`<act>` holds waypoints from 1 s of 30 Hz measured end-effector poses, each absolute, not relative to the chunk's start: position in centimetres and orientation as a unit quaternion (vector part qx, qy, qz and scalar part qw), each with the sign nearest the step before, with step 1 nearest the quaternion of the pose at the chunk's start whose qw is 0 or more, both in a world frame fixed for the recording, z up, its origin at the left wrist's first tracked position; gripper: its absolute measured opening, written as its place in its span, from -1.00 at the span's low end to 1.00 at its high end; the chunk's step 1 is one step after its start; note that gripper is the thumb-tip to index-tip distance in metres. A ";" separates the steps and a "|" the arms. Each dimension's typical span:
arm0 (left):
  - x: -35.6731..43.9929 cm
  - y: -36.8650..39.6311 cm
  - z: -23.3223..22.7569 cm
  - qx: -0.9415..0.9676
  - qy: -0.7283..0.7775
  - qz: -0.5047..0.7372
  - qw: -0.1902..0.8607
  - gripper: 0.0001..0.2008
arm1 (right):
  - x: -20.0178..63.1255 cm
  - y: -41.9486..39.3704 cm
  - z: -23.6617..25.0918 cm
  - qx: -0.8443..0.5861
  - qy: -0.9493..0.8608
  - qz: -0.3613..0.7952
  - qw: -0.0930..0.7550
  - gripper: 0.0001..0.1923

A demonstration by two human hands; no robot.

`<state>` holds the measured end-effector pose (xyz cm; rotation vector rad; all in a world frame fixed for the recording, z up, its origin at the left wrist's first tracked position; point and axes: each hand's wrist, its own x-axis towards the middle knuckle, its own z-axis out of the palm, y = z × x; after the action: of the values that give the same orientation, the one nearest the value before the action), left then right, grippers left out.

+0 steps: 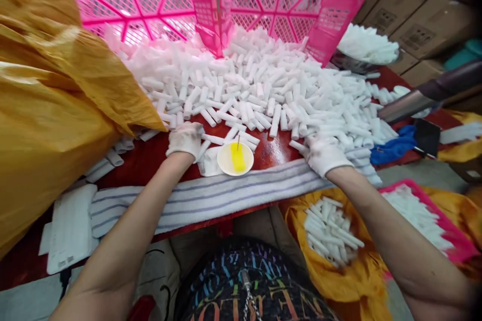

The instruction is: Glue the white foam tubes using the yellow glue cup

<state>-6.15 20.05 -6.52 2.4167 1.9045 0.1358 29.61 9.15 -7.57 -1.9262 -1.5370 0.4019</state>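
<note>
Across the frame's centre, a heap of white tubes (263, 95) covers a red table (146, 160). Gloved left hand (185, 139) curls, seemingly pinching one tube; gloved right hand (326, 155) rests spread on the heap's lower-right edge.

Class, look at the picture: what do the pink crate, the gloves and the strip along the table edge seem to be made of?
Pink crate: moulded plastic, judging by its glossy lattice. Gloves on the left hand and right hand: probably white knitted cotton, matte. Striped strip: likely woven towel cloth, soft and creased.
</note>
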 end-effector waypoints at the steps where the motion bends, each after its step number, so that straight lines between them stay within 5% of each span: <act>1: -6.6 19.6 -6.4 0.790 0.611 0.043 0.030 -0.62 | 29.8 9.0 -7.9 -0.744 -0.590 0.138 0.282 -0.59; 7: -8.4 18.6 -5.6 0.768 0.632 0.076 0.073 -0.69 | 29.2 9.3 -8.6 -0.722 -0.690 0.032 0.045 -0.78; 12: -9.1 16.6 -5.7 0.651 0.652 0.325 0.214 -0.68 | 24.9 7.5 -6.6 -0.682 -0.614 0.217 0.331 -0.60; 18: -9.1 12.8 -6.5 0.457 0.557 0.471 0.509 -0.56 | 18.4 7.8 -6.4 -0.557 -0.558 0.520 0.329 -0.46; 25: -8.0 9.9 -6.8 0.485 0.590 0.454 0.459 -0.70 | 17.4 9.4 -8.9 -0.541 -0.661 0.300 0.424 -0.73; 30: -7.4 9.6 -6.8 0.507 0.562 0.395 0.521 -0.57 | 17.0 8.1 -8.9 -0.570 -0.620 0.352 0.408 -0.63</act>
<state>-7.39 9.60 -6.79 1.2161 1.3471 0.9460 17.01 8.08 -8.89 -1.4381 -1.5636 0.8869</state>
